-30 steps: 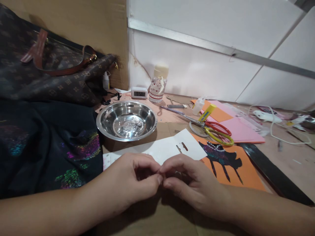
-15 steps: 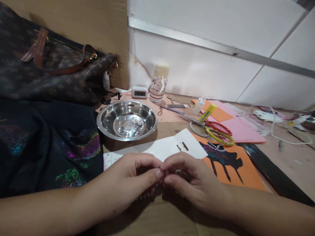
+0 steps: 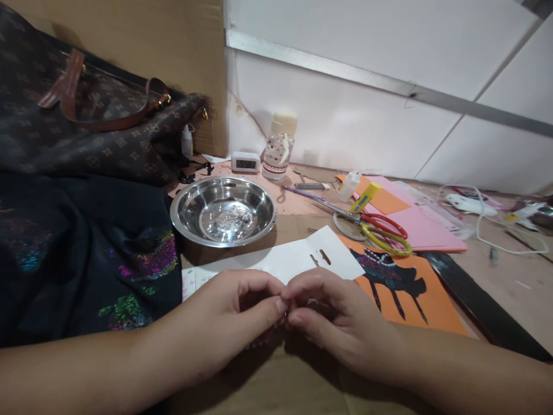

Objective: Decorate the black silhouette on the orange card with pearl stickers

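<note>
Bowl point(image 3: 185, 213) at eleven o'clock, seemingly kept within reach; left hand point(image 3: 242, 308) and right hand point(image 3: 328, 311) meet at the fingertips, perhaps for fine control (grip hidden, cannot tell what's pinched); beads point(image 3: 259, 344) at seven o'clock, part-hidden beneath the left.

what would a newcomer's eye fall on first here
Probably the left hand and right hand, brought together at lower centre. Just beyond, left of centre, gleams a metal bowl. On the right, scissors with red and yellow handles lie near an orange sheet bearing a black cutout.
</note>
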`<state>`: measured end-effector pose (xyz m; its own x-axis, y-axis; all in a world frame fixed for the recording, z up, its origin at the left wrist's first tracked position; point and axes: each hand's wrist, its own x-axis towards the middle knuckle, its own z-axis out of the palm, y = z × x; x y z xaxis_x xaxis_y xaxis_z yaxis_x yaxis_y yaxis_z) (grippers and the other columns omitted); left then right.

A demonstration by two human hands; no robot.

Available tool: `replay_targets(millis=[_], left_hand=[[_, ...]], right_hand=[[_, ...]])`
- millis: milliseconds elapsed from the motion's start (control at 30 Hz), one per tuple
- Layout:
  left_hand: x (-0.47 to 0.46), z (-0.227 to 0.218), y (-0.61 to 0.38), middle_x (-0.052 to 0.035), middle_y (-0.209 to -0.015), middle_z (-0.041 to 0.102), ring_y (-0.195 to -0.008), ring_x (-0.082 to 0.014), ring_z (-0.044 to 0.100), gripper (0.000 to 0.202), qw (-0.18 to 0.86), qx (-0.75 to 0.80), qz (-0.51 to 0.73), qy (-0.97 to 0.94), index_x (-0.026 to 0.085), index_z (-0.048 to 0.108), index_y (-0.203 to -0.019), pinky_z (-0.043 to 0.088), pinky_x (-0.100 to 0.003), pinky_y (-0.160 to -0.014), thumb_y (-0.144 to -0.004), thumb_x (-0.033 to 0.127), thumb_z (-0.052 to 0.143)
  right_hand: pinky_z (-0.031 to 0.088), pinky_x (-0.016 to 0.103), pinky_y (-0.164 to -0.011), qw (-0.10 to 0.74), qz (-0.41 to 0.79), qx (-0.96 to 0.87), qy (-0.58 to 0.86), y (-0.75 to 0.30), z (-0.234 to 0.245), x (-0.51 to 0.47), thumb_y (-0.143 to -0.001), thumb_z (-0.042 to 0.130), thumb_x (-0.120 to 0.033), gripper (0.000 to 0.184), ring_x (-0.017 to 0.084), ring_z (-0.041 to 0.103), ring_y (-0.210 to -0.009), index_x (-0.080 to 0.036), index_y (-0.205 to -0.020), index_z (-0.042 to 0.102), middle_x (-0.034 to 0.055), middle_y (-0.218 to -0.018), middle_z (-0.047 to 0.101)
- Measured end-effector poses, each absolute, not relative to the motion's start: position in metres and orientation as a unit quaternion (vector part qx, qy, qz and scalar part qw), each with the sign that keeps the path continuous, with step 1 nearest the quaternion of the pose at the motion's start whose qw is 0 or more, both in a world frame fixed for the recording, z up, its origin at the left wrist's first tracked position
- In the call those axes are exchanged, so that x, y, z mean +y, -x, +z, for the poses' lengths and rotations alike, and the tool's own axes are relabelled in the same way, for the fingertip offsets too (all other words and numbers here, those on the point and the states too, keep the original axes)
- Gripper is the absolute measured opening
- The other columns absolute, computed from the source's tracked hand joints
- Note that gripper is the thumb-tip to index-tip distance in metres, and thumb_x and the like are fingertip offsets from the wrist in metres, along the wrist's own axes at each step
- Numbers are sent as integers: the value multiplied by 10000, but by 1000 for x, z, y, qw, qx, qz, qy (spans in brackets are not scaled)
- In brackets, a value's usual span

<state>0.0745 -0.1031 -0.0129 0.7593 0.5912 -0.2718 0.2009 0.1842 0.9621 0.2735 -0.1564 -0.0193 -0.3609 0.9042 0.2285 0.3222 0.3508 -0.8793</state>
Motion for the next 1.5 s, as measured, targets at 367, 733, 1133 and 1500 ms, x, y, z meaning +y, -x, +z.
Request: replay_targets(millis=[367,733,1133,1500], left_hand=[[-100,-12,-74,51,-645,506,-601,-113,421,227,641,333,114,-683,174,626,-754,301,-217,-523,-848,357,528],[-102,-13,-73,3,-714,595,-684,-157,510,269,579,326,120,-737,155,676,-765,364,-241,-584,-834,357,514],[-106,-13,-74,2,-750,673,-706,-155,575,272,559,318,146,-751,170,709,-806,422,-229,-619,-905,338,519],[-100,-16,-73,15,-907,773,-861,-170,670,179,610,298,165,-715,210,773,-914,485,-227,-763,-893,306,624]], right_hand=[[566,203,-722,369,395,-732,414,-273,-18,-158,-932,646,-173,134,123,692,-798,-228,-1049,612,17,-925,734],[540,207,-739,376,405,-742,379,-275,-19,-158,-939,609,-132,202,111,656,-803,-234,-1113,591,5,-922,695],[533,203,-678,383,409,-709,428,-271,-22,-156,-952,571,-155,162,113,644,-757,-250,-1082,587,-5,-881,678],[561,223,-676,379,398,-704,450,-270,-20,-155,-947,573,-179,99,128,669,-761,-220,-1035,590,15,-859,695]])
